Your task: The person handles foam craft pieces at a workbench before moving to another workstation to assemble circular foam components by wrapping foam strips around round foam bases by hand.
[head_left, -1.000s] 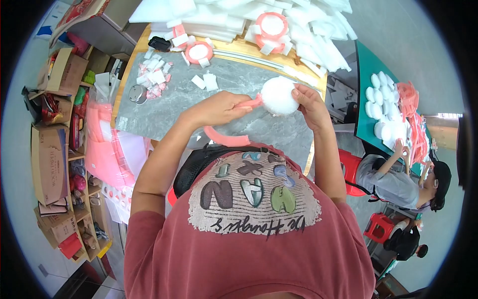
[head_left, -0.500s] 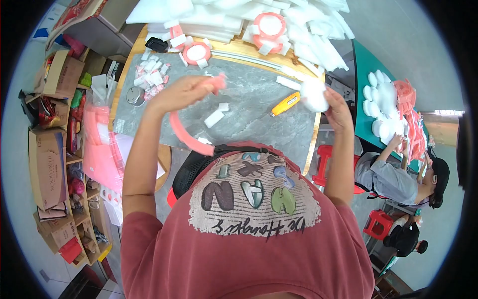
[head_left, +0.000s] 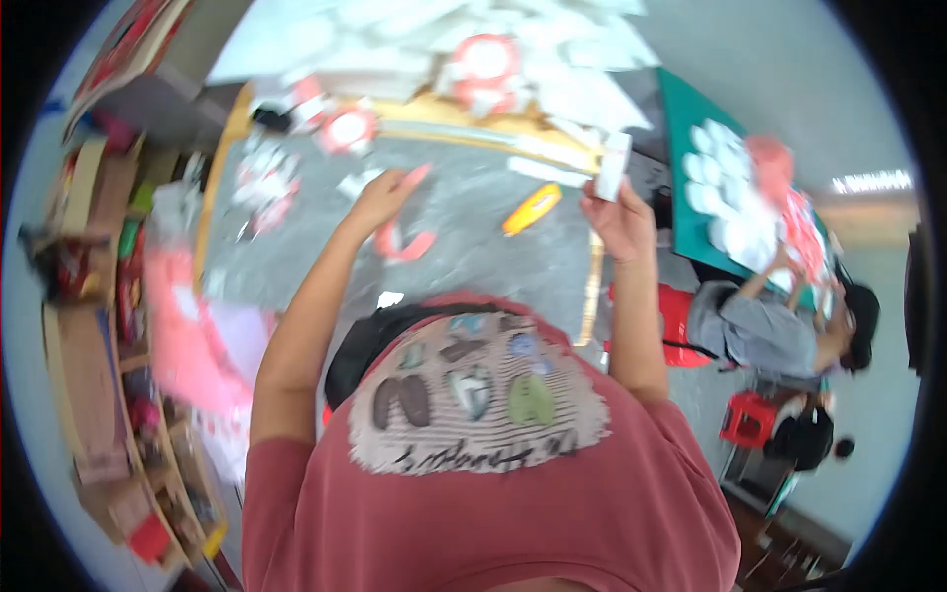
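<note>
In my left hand (head_left: pixel 381 204), the fingers pinch one end of a curved pink foam strip (head_left: pixel 406 252). The strip's free end hangs in a loop above the grey tabletop (head_left: pixel 464 281). My right hand (head_left: pixel 623 225), at the table's right edge, grips a white foam piece (head_left: pixel 614 166), which looks narrow from this angle. A yellow utility knife (head_left: pixel 532 209) lies on the table between my hands, closer to the right one. Behind it is a flat white strip (head_left: pixel 546 173). Small white foam pieces (head_left: pixel 361 184) lie just beyond my left hand.
Pink rings with white centres (head_left: pixel 347 128) and white foam sheets (head_left: pixel 552 59) sit at the table's back. Foam scraps (head_left: pixel 264 180) are heaped at left. To the right, a person in grey (head_left: pixel 755 326) works at a green table (head_left: pixel 681 109). Shelves (head_left: pixel 128 365) stand at left.
My view has shifted, and the picture is blurred. The white piece in my right hand looked round before and now shows as narrow and upright. The pink strip has swung into a tighter curve.
</note>
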A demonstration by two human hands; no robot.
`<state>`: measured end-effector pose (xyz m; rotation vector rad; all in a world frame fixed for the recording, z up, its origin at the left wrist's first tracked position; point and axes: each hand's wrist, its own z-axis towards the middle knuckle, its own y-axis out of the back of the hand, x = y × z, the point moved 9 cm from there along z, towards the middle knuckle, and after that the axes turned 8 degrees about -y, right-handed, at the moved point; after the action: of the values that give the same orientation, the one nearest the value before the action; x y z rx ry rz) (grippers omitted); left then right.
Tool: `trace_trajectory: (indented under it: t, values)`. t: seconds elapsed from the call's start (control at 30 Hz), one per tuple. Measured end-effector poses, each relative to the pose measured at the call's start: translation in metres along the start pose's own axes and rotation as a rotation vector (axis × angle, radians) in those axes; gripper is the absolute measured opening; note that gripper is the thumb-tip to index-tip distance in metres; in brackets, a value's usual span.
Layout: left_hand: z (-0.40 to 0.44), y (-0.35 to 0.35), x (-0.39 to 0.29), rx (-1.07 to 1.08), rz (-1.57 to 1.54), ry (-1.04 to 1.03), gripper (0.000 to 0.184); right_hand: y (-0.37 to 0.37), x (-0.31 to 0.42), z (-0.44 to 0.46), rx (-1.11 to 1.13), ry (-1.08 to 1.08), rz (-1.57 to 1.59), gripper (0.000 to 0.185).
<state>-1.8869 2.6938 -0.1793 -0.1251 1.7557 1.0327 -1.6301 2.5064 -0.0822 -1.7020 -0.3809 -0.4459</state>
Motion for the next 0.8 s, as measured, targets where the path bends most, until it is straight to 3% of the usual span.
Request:
trace_trajectory:
  t: [0.03, 0.07, 0.13, 0.2, 0.3, 0.4, 0.47, 0.53, 0.57, 0.63, 0.67, 0.8]
  values:
    - [-0.004, -0.005, 0.005, -0.071, -0.045, -0.047, 0.044, 0.002, 0.012, -0.003, 0.05, 0.016, 0.031, 0.035]
    - [-0.003, -0.015, 0.012, 0.038, 0.068, 0.081, 0.04, -0.008, 0.027, -0.01, 0.063, 0.067, 0.027, 0.038]
    - [-0.001, -0.019, 0.017, -0.105, -0.015, -0.107, 0.032, -0.021, 0.052, -0.023, 0.0, 0.17, 0.028, 0.043]
    - [0.002, -0.03, 0.046, -0.051, -0.11, -0.028, 0.029, -0.05, 0.071, -0.033, 0.107, 0.215, 0.067, 0.045]
    - [0.001, -0.025, 0.024, -0.12, -0.119, -0.05, 0.03, -0.07, 0.09, -0.047, 0.202, 0.281, 0.187, 0.045]
    - [0.005, -0.02, -0.005, -0.066, 0.083, -0.059, 0.034, -0.077, 0.085, -0.05, 0.351, 0.248, 0.318, 0.053]
    - [0.007, -0.014, -0.01, -0.162, -0.004, -0.105, 0.036, -0.062, 0.058, -0.034, 0.267, 0.19, 0.108, 0.049]
    - [0.007, -0.005, -0.001, -0.217, -0.117, -0.088, 0.033, -0.012, 0.01, -0.017, -0.326, 0.101, -0.153, 0.035]
    - [0.003, 0.007, -0.003, -0.284, -0.177, -0.126, 0.031, 0.012, -0.022, -0.006, -0.416, -0.036, -0.343, 0.035]
    - [-0.005, 0.026, 0.01, -0.317, -0.316, -0.041, 0.029, 0.047, -0.081, 0.002, -0.442, -0.292, -0.657, 0.033]
    - [-0.009, 0.029, 0.016, -0.319, -0.48, 0.014, 0.028, 0.06, -0.104, 0.004, -0.463, -0.346, -0.71, 0.034]
    - [-0.04, 0.055, 0.046, -0.361, -0.49, 0.081, 0.027, 0.083, -0.16, 0.011, -0.489, -0.557, -0.764, 0.035]
